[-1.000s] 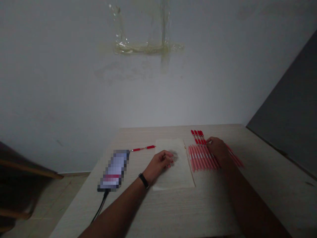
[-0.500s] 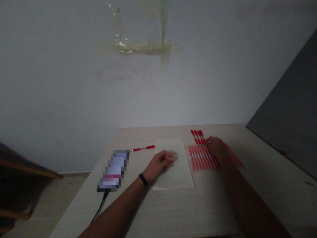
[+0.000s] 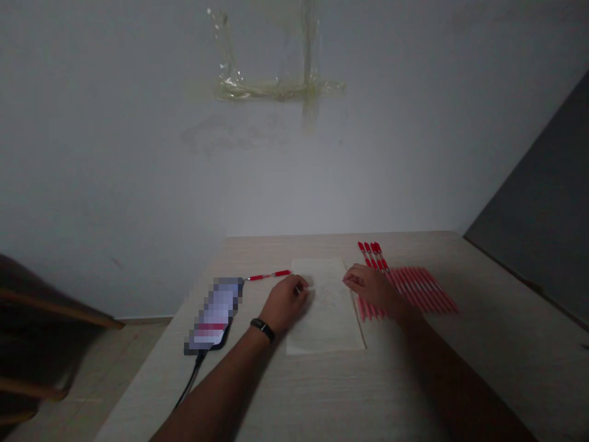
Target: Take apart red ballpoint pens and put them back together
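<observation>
A pale sheet of paper (image 3: 322, 331) lies on the table with faint reddish marks near its middle. Over its left side is my left hand (image 3: 285, 305), fingers curled closed; a thin whitish bit shows at the fingertips, too small to name. My right hand (image 3: 370, 287) is by the sheet's right edge, its fingers pressed together, and whatever they may hold cannot be made out. Under and beside that hand lies a row of several pink-red pens (image 3: 426, 288). Several red-and-clear pens (image 3: 377, 255) lie side by side behind it. Another red pen (image 3: 269, 275) rests left of the sheet.
A phone (image 3: 214, 313), its screen blurred, lies at the left with a black cable (image 3: 188, 383) plugged in. The wooden table (image 3: 313, 393) meets a wall (image 3: 294, 190) bearing peeling tape (image 3: 267, 92). Dark furniture (image 3: 41, 331) stands at the lower left.
My right hand has moved left from the red pens to the paper's right edge. My left hand has shifted slightly left, uncovering faint marks on the sheet.
</observation>
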`<state>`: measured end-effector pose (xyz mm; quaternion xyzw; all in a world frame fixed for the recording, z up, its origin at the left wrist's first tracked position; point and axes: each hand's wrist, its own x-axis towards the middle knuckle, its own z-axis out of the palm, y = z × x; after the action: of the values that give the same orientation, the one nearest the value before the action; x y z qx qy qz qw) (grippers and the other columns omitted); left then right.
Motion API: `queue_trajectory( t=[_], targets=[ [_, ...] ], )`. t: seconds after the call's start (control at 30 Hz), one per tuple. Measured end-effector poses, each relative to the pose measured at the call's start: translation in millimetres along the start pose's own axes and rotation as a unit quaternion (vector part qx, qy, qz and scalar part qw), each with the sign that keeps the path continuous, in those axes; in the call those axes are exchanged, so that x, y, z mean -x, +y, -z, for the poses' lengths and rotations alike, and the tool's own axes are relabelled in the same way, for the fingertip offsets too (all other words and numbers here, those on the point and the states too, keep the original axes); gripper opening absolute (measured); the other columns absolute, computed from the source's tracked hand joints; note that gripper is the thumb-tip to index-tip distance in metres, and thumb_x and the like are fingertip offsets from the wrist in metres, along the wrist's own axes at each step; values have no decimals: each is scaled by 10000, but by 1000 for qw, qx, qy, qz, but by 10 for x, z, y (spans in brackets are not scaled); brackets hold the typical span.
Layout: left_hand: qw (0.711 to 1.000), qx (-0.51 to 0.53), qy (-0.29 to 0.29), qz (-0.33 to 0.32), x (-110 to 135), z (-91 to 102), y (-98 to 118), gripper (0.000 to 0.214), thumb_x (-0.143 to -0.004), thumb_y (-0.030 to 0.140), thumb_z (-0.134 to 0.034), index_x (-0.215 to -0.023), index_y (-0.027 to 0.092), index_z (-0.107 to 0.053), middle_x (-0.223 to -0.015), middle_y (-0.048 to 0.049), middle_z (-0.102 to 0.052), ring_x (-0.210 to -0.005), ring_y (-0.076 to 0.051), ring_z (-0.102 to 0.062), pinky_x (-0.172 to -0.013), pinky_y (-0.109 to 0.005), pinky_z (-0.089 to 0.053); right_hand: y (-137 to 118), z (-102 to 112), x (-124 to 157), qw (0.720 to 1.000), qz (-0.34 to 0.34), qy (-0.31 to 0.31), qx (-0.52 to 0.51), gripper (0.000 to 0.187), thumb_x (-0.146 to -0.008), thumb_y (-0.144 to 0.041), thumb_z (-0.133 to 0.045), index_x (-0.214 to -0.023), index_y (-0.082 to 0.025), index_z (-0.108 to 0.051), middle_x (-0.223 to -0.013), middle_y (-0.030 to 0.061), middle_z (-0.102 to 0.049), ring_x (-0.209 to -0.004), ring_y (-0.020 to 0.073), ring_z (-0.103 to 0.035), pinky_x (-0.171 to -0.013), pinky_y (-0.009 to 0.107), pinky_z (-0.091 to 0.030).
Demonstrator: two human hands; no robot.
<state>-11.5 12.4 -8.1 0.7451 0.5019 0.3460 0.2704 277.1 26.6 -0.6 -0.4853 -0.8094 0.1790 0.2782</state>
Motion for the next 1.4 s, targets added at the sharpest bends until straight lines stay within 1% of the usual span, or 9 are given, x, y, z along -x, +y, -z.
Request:
queue_trajectory(
  t=[0.1, 0.17, 0.23, 0.37, 0.53, 0.77, 1.03, 1.23, 1.4],
  targets=[
    [993, -112, 28, -5, -31, 100, -52, 195, -857, 222, -641, -1035, 178, -708, -1053, -128, -675, -985, -271, -603, -880, -365, -431, -192, -101, 37, 998, 20, -47, -29, 166, -952, -289, -569, -906, -216, -712, -862, 29, -702, -783, 177, -659, -714, 278, -475],
    [980, -193, 43, 18, -40, 159, -65, 306, -853, 210, -637, -1149, 159, -692, -1192, -166, -638, -1105, -305, -566, -982, -406, -400, -270, -142, 49, 996, 32, -68, -36, 170, -960, -283, -565, -924, -212, -715, -870, 27, -707, -760, 167, -662, -696, 270, -470],
    [965, -255, 36, 50, -39, 200, -66, 396, -846, 205, -636, -1239, 168, -665, -1283, -176, -607, -1184, -329, -528, -1024, -436, -368, -307, -166, 50, 995, 45, -75, -40, 163, -956, -276, -576, -920, -200, -715, -872, 32, -710, -768, 167, -663, -692, 265, -467],
    [944, -322, 5, 78, -34, 236, -70, 452, -872, 185, -576, -1322, 185, -623, -1320, -178, -597, -1224, -346, -502, -1030, -466, -339, -301, -190, 45, 995, 40, -79, -52, 153, -950, -268, -591, -925, -192, -721, -872, 33, -717, -774, 163, -668, -701, 261, -471],
    [919, -379, -2, 110, -68, 297, -79, 444, -922, 146, -453, -1327, 206, -623, -1261, -147, -618, -1163, -321, -527, -937, -415, -393, -259, -216, 54, 994, 32, -91, -58, 147, -943, -258, -599, -939, -181, -724, -873, 42, -724, -759, 160, -659, -676, 250, -463],
    [907, -399, -18, 136, -95, 362, -32, 359, -974, 167, -379, -1081, 181, -722, -1202, -148, -633, -1094, -301, -565, -888, -400, -416, -238, -256, 53, 993, 33, -97, -65, 126, -930, -245, -616, -930, -180, -724, -845, 33, -715, -725, 148, -638, -665, 242, -442],
    [920, -373, -5, 117, -120, 381, -66, 324, -965, 193, -422, -1040, 193, -737, -1083, -126, -705, -1054, -300, -593, -863, -398, -419, -191, -293, 70, 990, 44, -120, -55, 91, -889, -235, -666, -939, -191, -728, -797, 12, -673, -702, 143, -609, -626, 232, -408],
    [925, -367, -9, 95, -99, 369, -90, 275, -925, 190, -500, -1001, 207, -764, -1086, -133, -713, -1037, -310, -604, -850, -399, -421, -173, -304, 64, 989, 50, -127, -49, 87, -889, -230, -667, -938, -195, -729, -836, 13, -683, -742, 144, -617, -659, 237, -419],
    [925, -369, 13, 84, -110, 399, -49, 250, -921, 188, -523, -952, 221, -769, -1016, -111, -724, -1003, -317, -622, -832, -410, -430, -172, -308, 65, 990, 50, -127, -44, 76, -880, -213, -670, -929, -194, -725, -818, 10, -675, -725, 141, -607, -646, 235, -410]
  ],
)
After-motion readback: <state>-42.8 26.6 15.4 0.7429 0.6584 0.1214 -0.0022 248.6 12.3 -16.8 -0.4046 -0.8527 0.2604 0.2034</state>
